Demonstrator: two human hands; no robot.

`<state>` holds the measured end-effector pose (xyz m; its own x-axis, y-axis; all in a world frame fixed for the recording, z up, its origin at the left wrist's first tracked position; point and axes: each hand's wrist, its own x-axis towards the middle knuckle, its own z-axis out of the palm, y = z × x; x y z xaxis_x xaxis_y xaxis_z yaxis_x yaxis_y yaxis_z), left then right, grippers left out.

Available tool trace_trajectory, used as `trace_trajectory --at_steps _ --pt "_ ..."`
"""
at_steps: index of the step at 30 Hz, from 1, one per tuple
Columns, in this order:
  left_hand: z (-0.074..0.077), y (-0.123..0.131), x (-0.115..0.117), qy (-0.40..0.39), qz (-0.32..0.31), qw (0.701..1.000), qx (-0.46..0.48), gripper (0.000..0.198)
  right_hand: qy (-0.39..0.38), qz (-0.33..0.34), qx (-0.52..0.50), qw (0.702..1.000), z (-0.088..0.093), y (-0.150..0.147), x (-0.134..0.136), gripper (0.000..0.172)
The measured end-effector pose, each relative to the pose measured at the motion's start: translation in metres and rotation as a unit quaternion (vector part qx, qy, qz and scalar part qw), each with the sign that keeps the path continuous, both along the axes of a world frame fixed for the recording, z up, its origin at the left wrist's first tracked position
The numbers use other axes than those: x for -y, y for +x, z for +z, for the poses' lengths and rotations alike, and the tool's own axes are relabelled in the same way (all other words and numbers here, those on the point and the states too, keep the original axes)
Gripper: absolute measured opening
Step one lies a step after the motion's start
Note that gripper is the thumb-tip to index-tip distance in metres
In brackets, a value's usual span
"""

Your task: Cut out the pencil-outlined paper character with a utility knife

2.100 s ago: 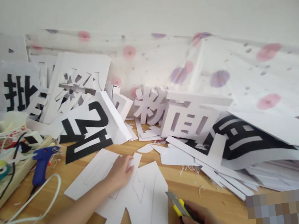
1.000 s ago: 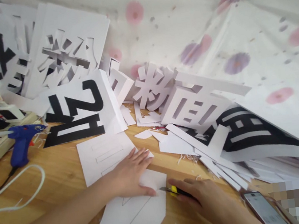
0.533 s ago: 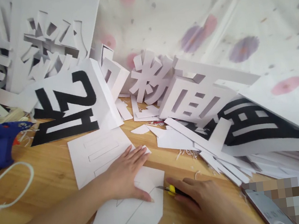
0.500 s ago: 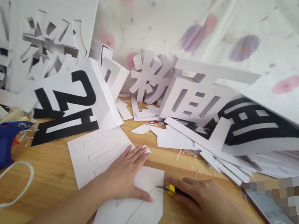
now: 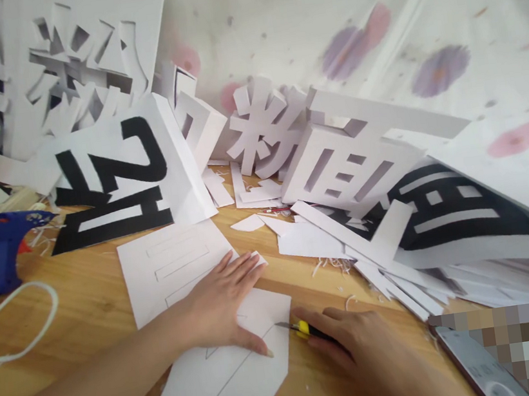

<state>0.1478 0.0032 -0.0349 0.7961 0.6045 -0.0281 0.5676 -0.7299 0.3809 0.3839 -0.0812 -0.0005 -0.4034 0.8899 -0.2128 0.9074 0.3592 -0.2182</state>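
A white foam-like board (image 5: 249,375) with pencil lines lies on the wooden table, its left part bearing drawn strips. Across its middle my left hand (image 5: 224,304) rests flat, fingers spread, pressing on the sheet and holding nothing. My right hand (image 5: 352,342) is closed around a craft knife (image 5: 306,329) with a yellow and black handle. The knife's thin blade touches, or hovers just over, the board near its right edge, at the upper end of a long pencil line. My left thumb lies just left of the blade tip.
A blue glue gun (image 5: 0,246) and white cable (image 5: 45,288) are at left. Behind stand white cut-out characters (image 5: 260,130) and a sheet with black lettering (image 5: 129,170). Scraps (image 5: 309,241) lie beyond the knife; a phone (image 5: 480,358) sits at lower right.
The view has shifted slightly. Both hands stay almost in place, and the blade tip sits at nearly the same spot on the board.
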Motion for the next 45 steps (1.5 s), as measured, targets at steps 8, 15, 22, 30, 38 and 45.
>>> trace_trajectory --at_steps 8,15,22,30,38,45 --pt "0.001 0.000 0.001 -0.003 -0.001 1.000 0.009 0.107 0.004 0.006 -0.007 1.000 0.000 0.001 -0.001 0.039" --pt "-0.006 -0.001 0.000 0.008 -0.005 1.000 0.024 0.108 0.021 0.021 0.023 0.999 0.007 -0.004 -0.002 0.038" --pt "-0.007 0.000 -0.002 0.011 0.003 0.999 0.033 0.109 0.079 0.090 0.099 0.988 0.011 -0.005 -0.004 0.045" --pt "-0.006 -0.001 -0.002 -0.001 0.008 1.000 0.028 0.103 0.118 0.143 0.175 0.967 0.006 -0.003 -0.002 0.060" --pt "-0.003 0.001 -0.002 0.006 0.007 1.000 -0.009 0.104 0.091 0.152 0.211 0.961 0.010 -0.003 -0.005 0.071" --pt "-0.006 -0.001 -0.002 0.012 0.002 1.000 -0.002 0.104 0.078 0.138 0.084 0.984 0.006 0.008 -0.008 0.054"
